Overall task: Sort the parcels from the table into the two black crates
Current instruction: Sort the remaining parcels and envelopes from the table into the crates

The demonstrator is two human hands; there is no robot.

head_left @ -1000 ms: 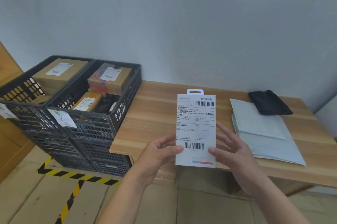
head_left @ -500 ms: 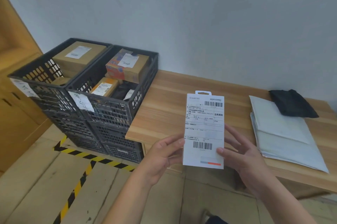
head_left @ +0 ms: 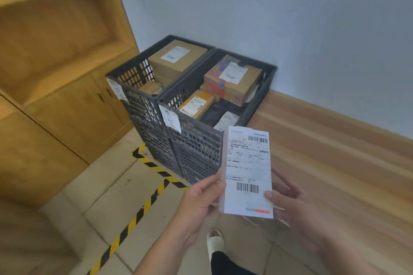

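Head view, so here's the room: a plain corner with a pale blue-grey wall [head_left: 290, 17], a beige tiled floor [head_left: 107, 196] with yellow-and-black hazard tape [head_left: 134, 218] across it, and a light wooden cabinet [head_left: 55, 107] on the left, blurry up top. The wood-grain tabletop [head_left: 324, 151] runs along the wall on the right.

The left crate [head_left: 138, 95] and right crate [head_left: 196, 140] stand side by side, touching, just beside the tabletop's end. Both have cardboard boxes in them and a handwritten paper tag [head_left: 172, 118] on the front.

The white parcel [head_left: 247, 171] isn't in either crate. It's held upright in the air, label facing the camera, in front of the right crate's near corner. The left hand [head_left: 201, 203] pinches its left edge. The right hand [head_left: 297, 209] grips the right edge, thumb on the front and fingers behind. A pale slipper [head_left: 214, 243] shows on the floor below.
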